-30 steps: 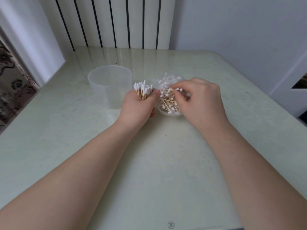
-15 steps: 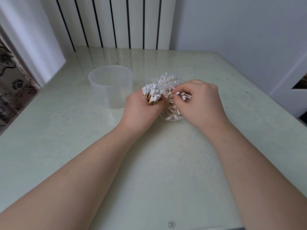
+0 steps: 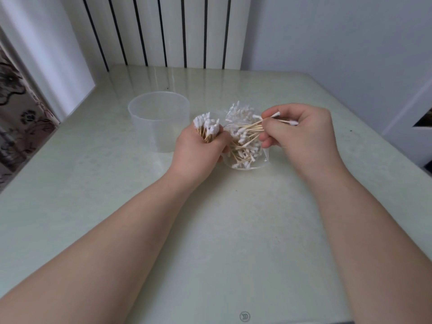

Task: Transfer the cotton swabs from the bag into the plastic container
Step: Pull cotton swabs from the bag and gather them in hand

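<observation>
Currently: one table [image 3: 210, 230]. One plastic container [image 3: 159, 122], upright, just left of the left hand [image 3: 198, 153]. One bag [image 3: 264, 160] between both hands, loose cotton swabs [image 3: 245, 155] inside, too many to count. Left hand fists an upright bundle [image 3: 207, 125]; right hand [image 3: 304, 136] pinches a smaller sheaf [image 3: 251, 128] over the bag.

A glossy pale green table [image 3: 112, 206] is filling the foreground and reflecting soft light. A white slatted panel [image 3: 163, 31] with dark vertical gaps is standing behind it, a plain pale wall [image 3: 339, 43] is rising at the right, and floral fabric [image 3: 16, 118] is hanging at the left
</observation>
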